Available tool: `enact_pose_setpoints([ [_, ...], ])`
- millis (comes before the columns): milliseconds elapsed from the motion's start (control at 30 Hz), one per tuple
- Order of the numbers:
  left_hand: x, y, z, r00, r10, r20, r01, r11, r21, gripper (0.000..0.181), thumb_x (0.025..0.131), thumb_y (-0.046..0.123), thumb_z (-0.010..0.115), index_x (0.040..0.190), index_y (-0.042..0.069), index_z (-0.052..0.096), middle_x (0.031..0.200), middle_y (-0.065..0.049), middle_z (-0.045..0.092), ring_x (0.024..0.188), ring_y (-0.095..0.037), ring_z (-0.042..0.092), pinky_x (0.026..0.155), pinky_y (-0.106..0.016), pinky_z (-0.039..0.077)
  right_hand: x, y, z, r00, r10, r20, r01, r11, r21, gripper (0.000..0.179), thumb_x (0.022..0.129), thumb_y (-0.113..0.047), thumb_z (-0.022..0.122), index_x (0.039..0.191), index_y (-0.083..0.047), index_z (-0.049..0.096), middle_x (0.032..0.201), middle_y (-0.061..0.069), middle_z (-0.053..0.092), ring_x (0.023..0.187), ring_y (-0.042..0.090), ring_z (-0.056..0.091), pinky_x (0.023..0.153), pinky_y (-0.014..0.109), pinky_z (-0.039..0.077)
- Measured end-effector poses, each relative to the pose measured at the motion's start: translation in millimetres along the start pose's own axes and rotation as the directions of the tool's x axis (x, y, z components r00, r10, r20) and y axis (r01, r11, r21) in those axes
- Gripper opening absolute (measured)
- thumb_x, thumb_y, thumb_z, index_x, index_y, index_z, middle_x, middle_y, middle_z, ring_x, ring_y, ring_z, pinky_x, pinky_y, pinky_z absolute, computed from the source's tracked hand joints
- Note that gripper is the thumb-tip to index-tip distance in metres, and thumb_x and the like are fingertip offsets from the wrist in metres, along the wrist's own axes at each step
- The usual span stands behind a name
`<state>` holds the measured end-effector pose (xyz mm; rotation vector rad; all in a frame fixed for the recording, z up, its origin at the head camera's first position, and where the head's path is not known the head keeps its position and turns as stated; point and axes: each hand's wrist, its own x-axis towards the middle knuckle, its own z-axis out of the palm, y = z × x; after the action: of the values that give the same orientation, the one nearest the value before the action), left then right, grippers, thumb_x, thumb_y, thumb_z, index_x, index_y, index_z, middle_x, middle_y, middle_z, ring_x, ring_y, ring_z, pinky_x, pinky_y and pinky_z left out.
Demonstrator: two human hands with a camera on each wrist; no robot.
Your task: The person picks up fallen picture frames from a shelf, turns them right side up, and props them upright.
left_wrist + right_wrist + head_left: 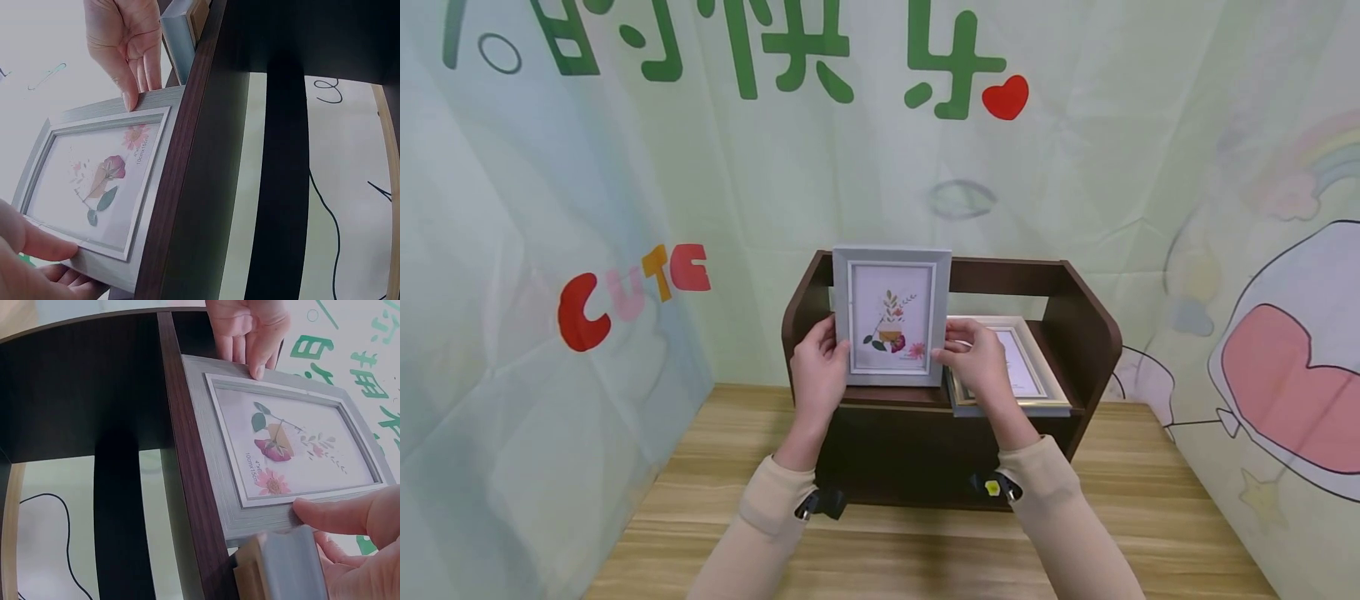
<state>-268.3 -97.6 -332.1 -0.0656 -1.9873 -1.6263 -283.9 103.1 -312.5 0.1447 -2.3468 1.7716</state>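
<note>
Backdrop [1067, 192], head view.
I log red heart [1006, 97] upper middle, "CUTE" lettering [657, 273] left, printed balloon [1288, 358] far right.

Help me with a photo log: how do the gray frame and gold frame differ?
The gray frame is held upright; the gold frame lies flat, face up. The left hand and right hand both grip the gray frame, while neither grips the gold frame. The gray frame is gray and white; the gold frame is cream and gold. Both are rectangular.

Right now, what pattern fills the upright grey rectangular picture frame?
Floral print: pink flowers, green leaves on white; clearest in right wrist view.
</note>
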Motion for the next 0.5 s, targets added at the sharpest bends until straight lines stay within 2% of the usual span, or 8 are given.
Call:
enact_pose_setpoints([
  [500,-0.6,-1.6,-3.7,1.0,0.002,0.026,-0.002,1.0,-0.005,0.035,0.092,0.0,0.056,0.127,-0.004,0.055,0.121,-0.022,0.061,0.114,-0.029,0.06,0.096,-0.039,0.05,-2.6,2.0,4.3,1.0,-0.014,-0.026,0.014,1.0,-0.005,0.041,0.08,0.003,0.071,0.119,0.0,0.057,0.118,0.019,0.064,0.106,0.029,0.065,0.091,0.04,0.053],
])
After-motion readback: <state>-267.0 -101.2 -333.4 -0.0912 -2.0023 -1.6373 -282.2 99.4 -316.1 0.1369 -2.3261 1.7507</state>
